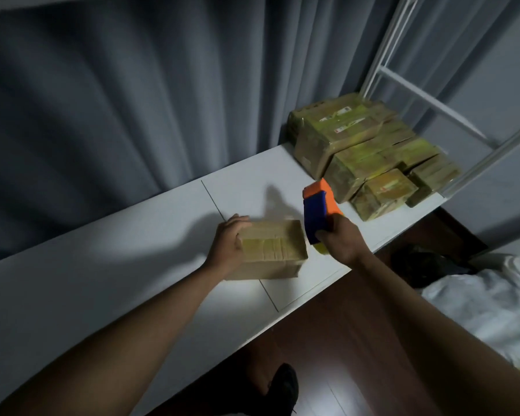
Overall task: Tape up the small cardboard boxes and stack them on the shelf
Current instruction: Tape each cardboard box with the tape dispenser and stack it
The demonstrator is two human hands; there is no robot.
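Observation:
A small brown cardboard box [275, 250] sits on the white table [102, 265], with yellowish tape across its top. My left hand [227, 241] grips the box's left end, fingers curled over its far top edge. My right hand [341, 240] holds an orange and blue tape dispenser [317, 211] just right of the box, raised above the table. A pile of several taped boxes [370, 154] lies at the table's far right end, by the white metal shelf frame [427, 100].
Grey curtains [132, 100] hang behind the table. Dark wooden floor [342, 340] lies below its front edge, with my foot [282, 388] visible. A white cloth heap [493, 301] and a dark object [424, 262] lie on the floor at the right.

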